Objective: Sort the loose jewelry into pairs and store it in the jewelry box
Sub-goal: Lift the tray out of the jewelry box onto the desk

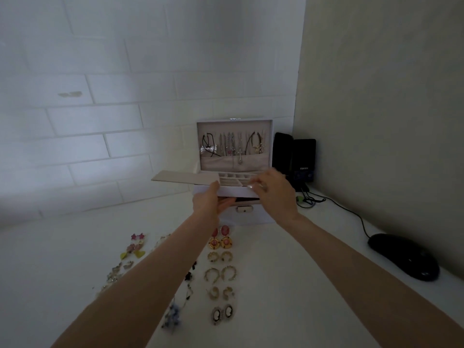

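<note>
Forearms (150,280) reach over earrings (221,272) laid in pairs on the near table (301,272), ready for storing; at the far box (253,217), open, left hand (208,202) and right hand (273,192) each grip the top tray (233,190) by its front edge, probably to lift it and reach the compartments

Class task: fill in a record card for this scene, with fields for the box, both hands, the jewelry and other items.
Jewelry box: lid open, necklaces hanging inside it
Left hand: grips top tray front, left side
Right hand: grips top tray front, right side
Earrings: laid in pairs on the table before the box
Other: black computer mouse, right; speakers beside box
</note>
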`<state>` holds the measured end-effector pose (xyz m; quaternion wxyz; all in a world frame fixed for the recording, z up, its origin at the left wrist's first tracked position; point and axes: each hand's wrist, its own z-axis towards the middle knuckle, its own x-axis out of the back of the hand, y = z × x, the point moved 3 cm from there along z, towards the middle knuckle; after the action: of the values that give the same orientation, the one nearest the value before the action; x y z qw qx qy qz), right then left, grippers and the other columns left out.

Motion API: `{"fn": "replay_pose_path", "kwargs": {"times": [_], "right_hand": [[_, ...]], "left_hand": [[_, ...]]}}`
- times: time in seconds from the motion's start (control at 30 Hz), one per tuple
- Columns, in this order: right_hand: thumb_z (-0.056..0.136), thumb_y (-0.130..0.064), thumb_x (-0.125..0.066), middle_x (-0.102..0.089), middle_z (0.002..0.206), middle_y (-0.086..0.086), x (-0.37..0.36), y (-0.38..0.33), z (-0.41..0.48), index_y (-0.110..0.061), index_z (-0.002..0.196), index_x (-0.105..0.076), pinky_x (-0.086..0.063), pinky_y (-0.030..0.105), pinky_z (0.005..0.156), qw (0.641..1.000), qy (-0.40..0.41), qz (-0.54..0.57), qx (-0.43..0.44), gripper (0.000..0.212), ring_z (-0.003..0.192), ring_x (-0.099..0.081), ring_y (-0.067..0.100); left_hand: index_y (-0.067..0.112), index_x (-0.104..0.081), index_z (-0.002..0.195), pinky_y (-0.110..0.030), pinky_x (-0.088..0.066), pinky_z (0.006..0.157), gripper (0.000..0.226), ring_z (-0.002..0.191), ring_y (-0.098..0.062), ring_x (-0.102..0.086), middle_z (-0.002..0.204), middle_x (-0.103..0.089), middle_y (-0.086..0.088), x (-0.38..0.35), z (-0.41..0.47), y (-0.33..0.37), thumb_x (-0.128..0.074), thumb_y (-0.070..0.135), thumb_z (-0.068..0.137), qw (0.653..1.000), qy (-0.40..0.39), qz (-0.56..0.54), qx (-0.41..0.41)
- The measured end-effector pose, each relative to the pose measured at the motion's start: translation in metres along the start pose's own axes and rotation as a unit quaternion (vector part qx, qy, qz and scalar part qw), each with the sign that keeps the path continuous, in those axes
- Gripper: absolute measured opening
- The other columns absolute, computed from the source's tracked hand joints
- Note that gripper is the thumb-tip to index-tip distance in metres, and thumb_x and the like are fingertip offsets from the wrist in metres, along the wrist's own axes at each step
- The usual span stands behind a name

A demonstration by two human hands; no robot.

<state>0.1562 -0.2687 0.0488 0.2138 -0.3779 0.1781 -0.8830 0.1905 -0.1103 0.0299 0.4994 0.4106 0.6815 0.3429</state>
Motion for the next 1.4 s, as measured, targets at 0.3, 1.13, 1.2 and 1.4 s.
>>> {"fn": "replay_pose_path", "kwargs": {"times": [0.3, 1.13, 1.2, 1.4], "right_hand": [[0.093, -0.033, -0.054, -0.063, 0.105, 0.005, 0.081, 0.035, -0.046, -0.020, 0.109, -0.059, -0.048, 0.025, 0.058, 0.876, -0.090, 0.318, -0.352, 0.022, 0.080, -0.061, 0.017], [0.092, -0.011, -0.054, -0.068, 0.088, -0.002, 0.192, 0.025, -0.256, -0.016, 0.106, -0.066, -0.042, 0.024, 0.059, 0.944, -0.112, 0.091, -0.295, 0.019, 0.078, -0.063, 0.012], [0.093, -0.011, -0.054, -0.068, 0.086, -0.001, 0.192, 0.025, -0.259, -0.016, 0.108, -0.065, -0.042, 0.024, 0.059, 0.945, -0.110, 0.090, -0.294, 0.019, 0.076, -0.063, 0.013], [0.092, -0.021, -0.055, -0.067, 0.078, -0.004, 0.192, 0.031, -0.262, -0.032, 0.102, -0.060, -0.048, 0.033, 0.071, 0.947, -0.144, 0.012, -0.285, 0.015, 0.080, -0.064, 0.017]], "left_hand": [[-0.005, -0.055, 0.096, -0.033, -0.060, 0.065, 0.017, 0.073, -0.028, -0.069, 0.092, -0.065, -0.025, 0.020, -0.107, -0.014, -0.056, 0.011, 0.091, 0.991, -0.126, -0.054, 0.004], [0.035, -0.055, 0.086, -0.010, -0.045, 0.055, 0.025, 0.050, -0.011, -0.063, 0.046, -0.063, 0.001, 0.136, -0.302, -0.102, -0.075, 0.025, 0.075, 0.900, -0.109, 0.391, -0.158], [0.029, -0.056, 0.089, -0.015, -0.048, 0.055, 0.023, 0.046, -0.012, -0.062, 0.048, -0.065, 0.000, 0.138, -0.303, -0.106, -0.074, 0.020, 0.077, 0.907, -0.114, 0.377, -0.150], [0.011, -0.056, 0.099, -0.028, -0.043, 0.049, 0.018, 0.042, -0.025, -0.058, 0.058, -0.068, -0.013, 0.138, -0.303, -0.115, -0.065, 0.014, 0.084, 0.951, -0.123, 0.268, -0.094]]}}
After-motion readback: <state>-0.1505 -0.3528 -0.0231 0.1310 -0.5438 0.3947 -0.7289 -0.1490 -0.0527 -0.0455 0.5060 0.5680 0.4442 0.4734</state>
